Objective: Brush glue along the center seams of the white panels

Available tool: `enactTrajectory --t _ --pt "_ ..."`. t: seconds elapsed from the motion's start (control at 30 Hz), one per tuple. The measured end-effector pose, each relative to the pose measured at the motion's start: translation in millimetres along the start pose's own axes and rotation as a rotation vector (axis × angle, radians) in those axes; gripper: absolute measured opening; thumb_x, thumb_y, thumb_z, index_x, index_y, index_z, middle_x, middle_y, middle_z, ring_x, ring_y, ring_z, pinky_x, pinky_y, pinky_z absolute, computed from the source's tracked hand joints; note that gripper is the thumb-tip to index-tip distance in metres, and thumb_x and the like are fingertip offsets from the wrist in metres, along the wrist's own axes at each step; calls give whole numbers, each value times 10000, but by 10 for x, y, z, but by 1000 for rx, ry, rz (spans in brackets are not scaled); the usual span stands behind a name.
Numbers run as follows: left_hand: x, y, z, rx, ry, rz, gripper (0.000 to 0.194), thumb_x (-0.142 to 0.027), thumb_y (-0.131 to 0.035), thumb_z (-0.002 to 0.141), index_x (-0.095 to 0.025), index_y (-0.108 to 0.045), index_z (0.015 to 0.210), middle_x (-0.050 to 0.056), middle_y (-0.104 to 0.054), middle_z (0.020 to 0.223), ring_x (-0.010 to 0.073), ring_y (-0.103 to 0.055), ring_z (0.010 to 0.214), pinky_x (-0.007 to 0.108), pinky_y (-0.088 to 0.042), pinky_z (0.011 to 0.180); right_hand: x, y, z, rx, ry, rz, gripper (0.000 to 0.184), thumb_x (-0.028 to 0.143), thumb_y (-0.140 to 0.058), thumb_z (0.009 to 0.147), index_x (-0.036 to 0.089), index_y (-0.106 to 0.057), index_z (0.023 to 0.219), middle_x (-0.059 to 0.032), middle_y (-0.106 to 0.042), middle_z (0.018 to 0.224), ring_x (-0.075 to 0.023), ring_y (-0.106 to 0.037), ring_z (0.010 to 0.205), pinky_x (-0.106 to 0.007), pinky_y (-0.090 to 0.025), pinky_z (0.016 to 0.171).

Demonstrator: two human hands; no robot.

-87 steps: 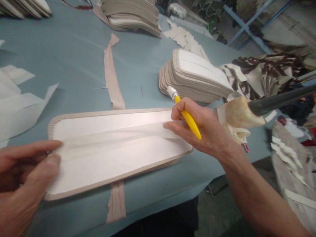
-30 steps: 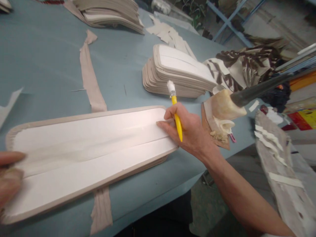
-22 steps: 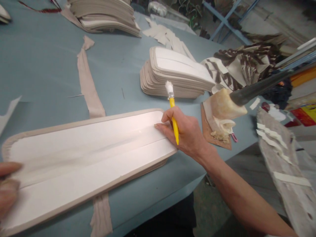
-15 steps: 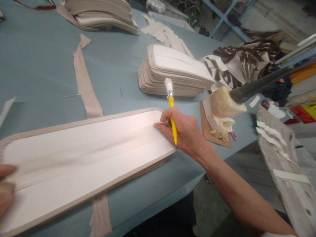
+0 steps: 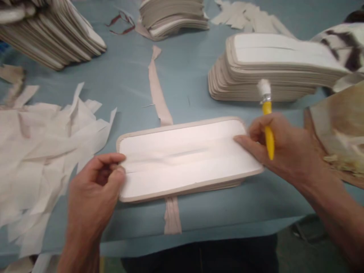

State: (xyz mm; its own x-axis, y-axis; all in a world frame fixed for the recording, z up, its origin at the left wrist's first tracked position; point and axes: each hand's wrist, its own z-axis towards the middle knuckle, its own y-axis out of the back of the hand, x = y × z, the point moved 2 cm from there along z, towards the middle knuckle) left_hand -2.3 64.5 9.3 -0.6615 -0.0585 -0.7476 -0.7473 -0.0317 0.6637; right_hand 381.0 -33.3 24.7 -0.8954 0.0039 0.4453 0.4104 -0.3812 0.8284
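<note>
my left hand [image 5: 95, 187], thumb and finger parted, touches the left end of the white panel [image 5: 159, 153], any grip unclear to me; the panel lies above the desk [image 5: 136, 223], long axis left to right, both hands equally near; my right hand [image 5: 287, 149] curls round a yellow brush [image 5: 268, 123], thumb at the right end

Watching through the head camera from my remote seat (parts look blurred), I can read no text, label, brand, number or sign.
</note>
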Motion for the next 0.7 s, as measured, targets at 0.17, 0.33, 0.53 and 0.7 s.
enactTrajectory --t 0.17,0.33,0.53,0.7 --pt "-58 -35 -27 4 33 -107 352 -484 -704 725 -212 -765 940 -21 -660 681 135 -549 555 218 -383 493 16 -6 -15 -31 -2 -31 276 422 -765 944 300 -518 920 11 -664 748 -224 -594 584 -355 -331 554" --pt "-74 -27 -4 49 25 -94 412 -531 -753 690 -207 -731 944 -30 -639 709 119 -544 581 217 -384 515 17 -26 -33 -48 -4 -64 271 424 -760 947 305 -516 941 11 -658 752 -236 -594 589 -362 -349 570" --pt "-73 26 62 124 44 -34 418 -544 -689 651 -225 -695 921 -38 -633 716 127 -555 614 241 -402 569 -46 -5 -43 -52 11 -144 299 498 -730 964 301 -508 934 26 -648 720 -227 -598 556 -353 -389 558" --pt "-66 45 57 129 42 -5 410 -545 -679 665 -237 -707 936 -34 -664 736 140 -574 628 244 -425 582 -96 21 -47 -54 6 -179 330 570 -712 980 288 -544 941 24 -649 722 -201 -592 546 -332 -406 545"
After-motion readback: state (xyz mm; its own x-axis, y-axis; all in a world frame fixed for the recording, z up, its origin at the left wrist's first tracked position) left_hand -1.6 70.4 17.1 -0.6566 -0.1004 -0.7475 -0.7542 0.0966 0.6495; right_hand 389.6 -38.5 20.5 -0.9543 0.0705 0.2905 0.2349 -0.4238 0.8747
